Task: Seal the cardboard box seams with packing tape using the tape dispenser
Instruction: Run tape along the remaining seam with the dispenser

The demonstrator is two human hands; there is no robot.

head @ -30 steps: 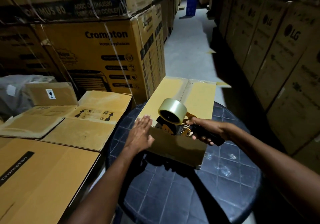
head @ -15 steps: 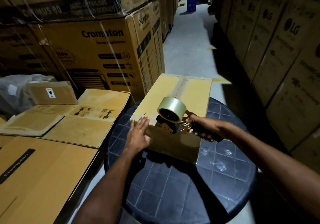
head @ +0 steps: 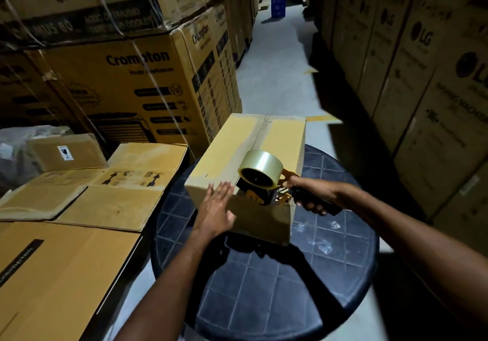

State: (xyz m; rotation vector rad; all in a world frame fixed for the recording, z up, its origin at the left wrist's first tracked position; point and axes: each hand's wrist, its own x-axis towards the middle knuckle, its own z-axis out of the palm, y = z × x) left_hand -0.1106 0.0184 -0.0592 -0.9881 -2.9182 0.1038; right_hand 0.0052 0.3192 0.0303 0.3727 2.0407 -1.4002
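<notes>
A closed cardboard box (head: 232,145) lies on a round dark table (head: 264,288). A strip of clear tape runs along its top middle seam. My right hand (head: 311,195) grips the black handle of a yellow tape dispenser (head: 260,182) with a clear tape roll. The dispenser sits at the box's near top edge, over the seam. My left hand (head: 217,207) lies flat with straight fingers against the box's near face and top edge, just left of the dispenser.
Flattened cardboard boxes (head: 87,195) lie stacked at the left. Tall stacks of Crompton cartons (head: 140,82) stand behind them, and LG cartons (head: 427,76) line the right. A narrow grey aisle (head: 280,58) runs away between the stacks.
The dispenser has stayed at the box's near edge. My left hand has shifted slightly up the near face toward the top edge. The view has tilted a little.
</notes>
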